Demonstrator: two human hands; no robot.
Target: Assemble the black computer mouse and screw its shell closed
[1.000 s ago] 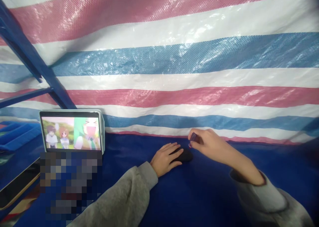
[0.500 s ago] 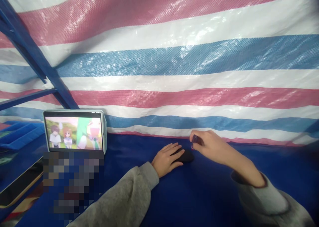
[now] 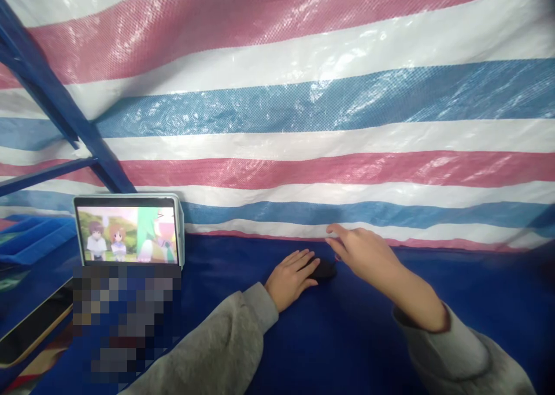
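A small, rounded black object (image 3: 324, 269) lies on the blue table; its exact kind is unclear. My left hand (image 3: 291, 279) rests palm down with its fingers stretched out, the fingertips over the object's left end. A tiny pinkish bit (image 3: 338, 257) shows at the object's right end, close under my right hand (image 3: 364, 253). That hand hovers just right of the object, thumb and index finger apart with nothing visible between them. Its other fingers are hidden behind the index finger and palm.
At the left a tablet (image 3: 128, 236) in a pale case stands playing a cartoon. A phone (image 3: 37, 322) lies in front of it, beside a pixelated patch. Blue trays (image 3: 39, 239) sit behind. A striped tarp (image 3: 303, 169) and blue metal frame (image 3: 82, 123) border the table.
My right hand's thumb and index finger have spread apart. The small dark cylinder seen in its grasp is no longer visible. My left hand stays on the black object.
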